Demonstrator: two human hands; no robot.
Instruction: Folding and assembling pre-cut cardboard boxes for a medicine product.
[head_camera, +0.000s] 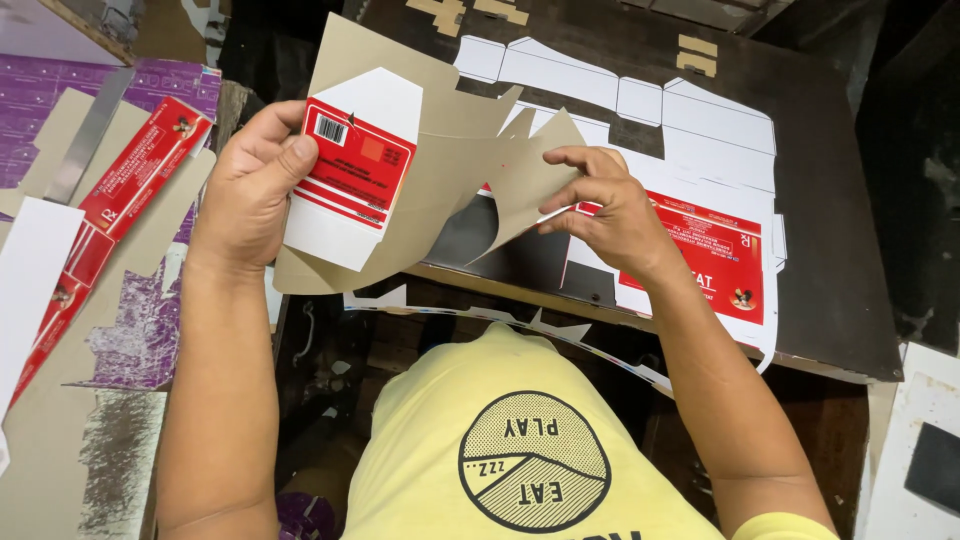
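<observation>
Left hand (250, 185) is gripping a flat die-cut cardboard carton blank (400, 190), grey-brown on its plain side with a red and white printed panel, thumb pressing on the red panel's upper left corner near a barcode, fingers wrapping behind the sheet, so the hand is closed tight on it. The blank is hanging in the air above the near edge of the dark wooden worktable (830, 260), tilted, printed panel facing the camera on the left, grey flaps fanning out to the right. The printed panel is showing a white angled top tab, a red rectangular middle with small dark print, and a white bottom tab; the grey part is looking creased and irregular, with pointed cut-out flaps. Right hand (610, 205) is pinching one pointed grey flap at the blank's right side, thumb and fingertips closing on the edge, the other fingers curling loosely. Under the right hand a second flat white and red printed carton sheet (700, 170) is lying on the table, uncut flaps spreading toward the far side. At the left a stack of grey cardboard offcuts (60, 400) is sitting with long red and white printed strips (130, 185) on top, beside purple printed sheets (40, 90). The person's yellow t-shirt (520, 440) is filling the lower centre.
</observation>
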